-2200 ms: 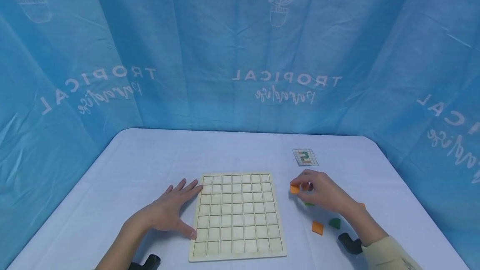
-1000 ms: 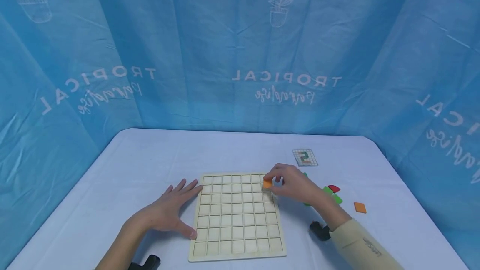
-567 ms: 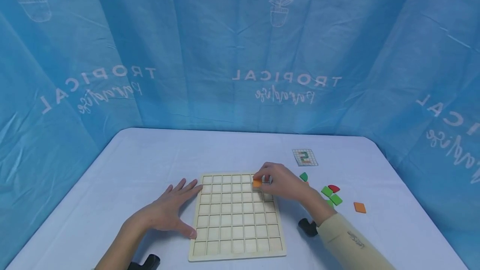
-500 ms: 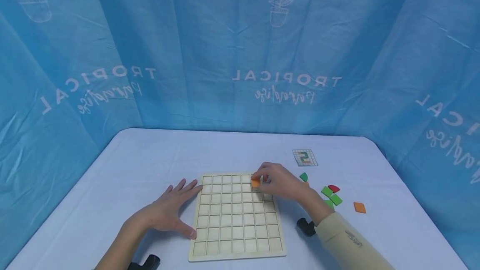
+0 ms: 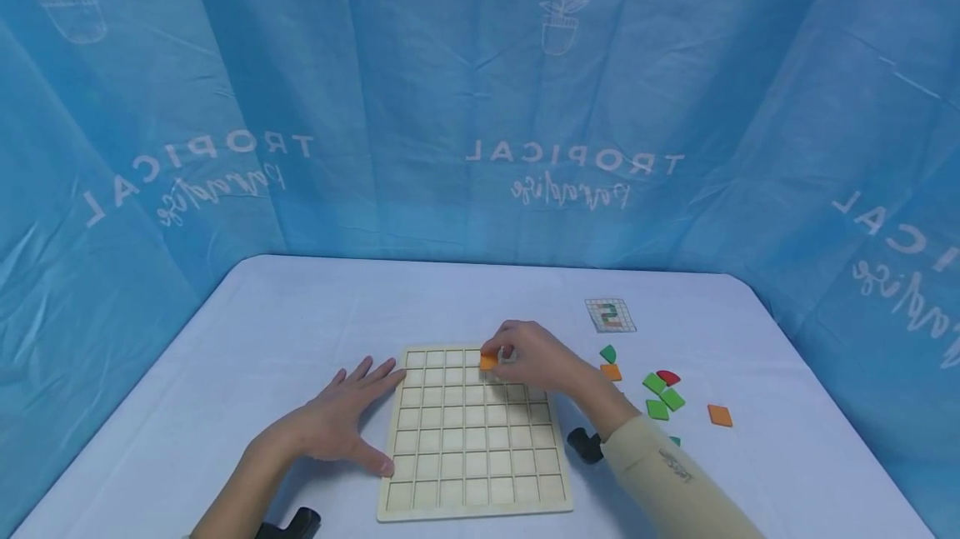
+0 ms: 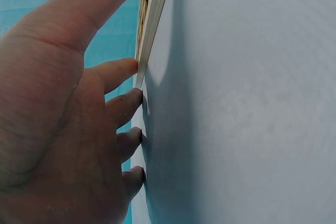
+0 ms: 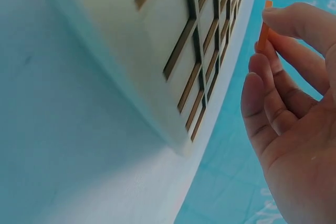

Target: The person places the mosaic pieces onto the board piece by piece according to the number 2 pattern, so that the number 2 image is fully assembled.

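A pale wooden grid board (image 5: 474, 442) lies on the white table with bare squares showing. My left hand (image 5: 337, 420) is spread at its left side, thumb and index finger against the edge; in the left wrist view the straight fingers (image 6: 123, 103) reach the board's side. Between thumb and fingers, my right hand (image 5: 534, 356) pinches an orange square tile (image 5: 488, 361) over the far row, right of the middle. The right wrist view has that tile (image 7: 264, 26) edge-on in the right hand (image 7: 294, 93), close over the board.
Right of the board lie an orange tile (image 5: 611, 372), another orange tile (image 5: 720, 415), several light green squares (image 5: 657, 410), a dark green piece (image 5: 608, 353) and a red rounded piece (image 5: 667, 376). Behind them is a small pattern card (image 5: 611, 315). A blue curtain (image 5: 480, 106) surrounds the table.
The right hand has carried the orange tile leftward from beside the board to over its far row. Pieces formerly under the right arm are now visible. The left hand stays put.
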A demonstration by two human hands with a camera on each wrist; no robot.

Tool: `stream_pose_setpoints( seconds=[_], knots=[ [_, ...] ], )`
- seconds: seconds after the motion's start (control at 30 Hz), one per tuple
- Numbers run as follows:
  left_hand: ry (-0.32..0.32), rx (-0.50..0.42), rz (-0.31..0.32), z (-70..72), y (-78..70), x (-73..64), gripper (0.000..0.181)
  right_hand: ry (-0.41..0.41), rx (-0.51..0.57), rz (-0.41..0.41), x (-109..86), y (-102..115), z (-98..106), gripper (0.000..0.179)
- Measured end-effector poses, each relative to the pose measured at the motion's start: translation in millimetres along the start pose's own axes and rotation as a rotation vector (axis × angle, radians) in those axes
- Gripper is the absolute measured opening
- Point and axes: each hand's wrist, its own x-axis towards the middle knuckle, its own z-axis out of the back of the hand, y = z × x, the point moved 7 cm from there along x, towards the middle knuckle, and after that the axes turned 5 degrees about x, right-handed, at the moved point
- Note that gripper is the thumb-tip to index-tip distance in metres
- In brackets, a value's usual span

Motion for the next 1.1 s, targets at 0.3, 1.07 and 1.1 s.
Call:
stream_pose_setpoints(
  seconds=[0.3,1.07,1.1],
  knots=[
    [0.006,0.001,0.018,0.7,-0.4,0.4,0.124,0.053,-0.045,0.050,13.9,12.4,-15.5,0.027],
    [0.014,-0.001,0.020,1.0,-1.6,-0.2,0.123,0.092,-0.195,0.051,31.2,25.3,-41.5,0.023],
    [0.013,-0.002,0.022,1.2,-1.5,-0.2,0.123,0.092,-0.200,0.057,31.6,25.8,-41.6,0.024]
  ],
)
